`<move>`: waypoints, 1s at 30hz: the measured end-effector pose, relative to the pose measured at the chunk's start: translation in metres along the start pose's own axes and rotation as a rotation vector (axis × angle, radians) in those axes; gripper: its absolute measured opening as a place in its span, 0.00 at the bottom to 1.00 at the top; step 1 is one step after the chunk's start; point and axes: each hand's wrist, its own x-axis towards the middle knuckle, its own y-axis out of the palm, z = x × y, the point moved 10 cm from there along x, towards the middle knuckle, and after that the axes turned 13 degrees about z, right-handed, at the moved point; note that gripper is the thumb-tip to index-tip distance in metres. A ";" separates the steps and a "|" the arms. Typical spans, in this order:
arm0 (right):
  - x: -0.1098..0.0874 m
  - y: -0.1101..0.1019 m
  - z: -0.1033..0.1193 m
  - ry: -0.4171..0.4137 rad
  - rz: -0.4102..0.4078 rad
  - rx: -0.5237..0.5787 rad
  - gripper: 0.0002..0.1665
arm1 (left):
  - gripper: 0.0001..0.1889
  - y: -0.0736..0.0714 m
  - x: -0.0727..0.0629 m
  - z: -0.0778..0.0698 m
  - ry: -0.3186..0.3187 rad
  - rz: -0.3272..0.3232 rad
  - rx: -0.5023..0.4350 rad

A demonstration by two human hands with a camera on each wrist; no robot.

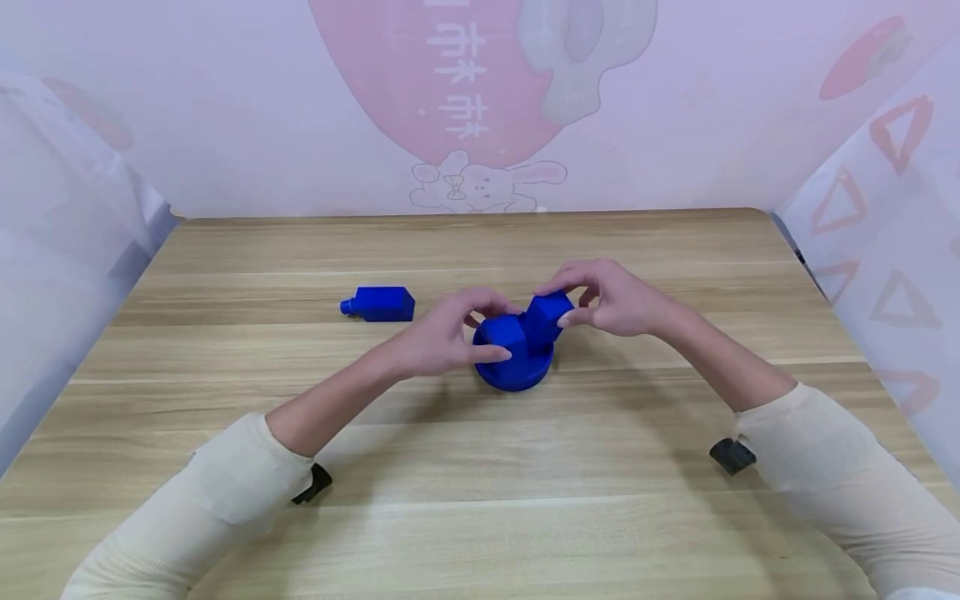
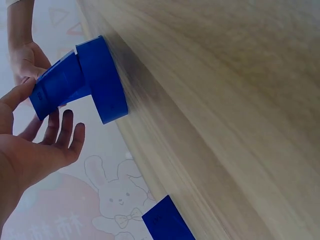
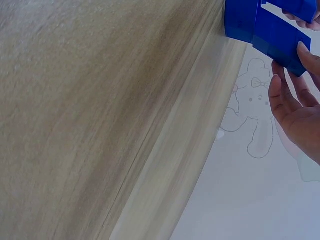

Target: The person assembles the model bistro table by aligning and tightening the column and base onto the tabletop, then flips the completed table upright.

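A round blue base (image 1: 516,380) sits on the table, with two blue angular blocks leaning outward from it. My left hand (image 1: 442,337) grips the left block (image 1: 504,333), its thumb on the near side and fingers round the far side. The right block (image 1: 550,312) tilts toward my right hand (image 1: 618,300), which pinches its upper end between thumb and fingers. In the left wrist view the left block (image 2: 57,85) meets the base (image 2: 105,82). The lower ends of both blocks are hidden inside the base.
A blue bottle-shaped piece (image 1: 385,304) with a narrow ridged neck lies on its side, left of the base. The wooden table (image 1: 480,517) ends at a printed cloth backdrop (image 1: 247,100), with more cloth at both sides.
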 end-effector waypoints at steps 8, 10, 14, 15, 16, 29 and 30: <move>0.001 0.000 -0.001 0.004 0.000 -0.008 0.21 | 0.22 0.010 0.003 -0.009 0.033 0.096 0.039; 0.000 0.000 0.001 0.000 0.003 -0.009 0.21 | 0.23 0.013 0.005 -0.011 0.040 0.121 0.051; 0.000 0.001 0.000 0.002 0.007 -0.007 0.21 | 0.22 0.016 0.008 -0.011 0.022 0.113 0.054; 0.000 0.001 0.000 0.001 0.006 -0.006 0.21 | 0.22 0.015 0.008 -0.011 0.020 0.082 0.050; 0.000 0.001 0.000 0.001 0.005 -0.005 0.21 | 0.23 0.013 0.008 -0.010 0.011 0.047 0.045; 0.000 0.000 0.000 0.001 0.003 -0.001 0.21 | 0.21 0.002 0.009 -0.017 0.017 -0.118 0.148; 0.000 0.000 0.000 0.000 0.003 -0.002 0.21 | 0.20 0.003 0.009 -0.018 0.033 -0.101 0.149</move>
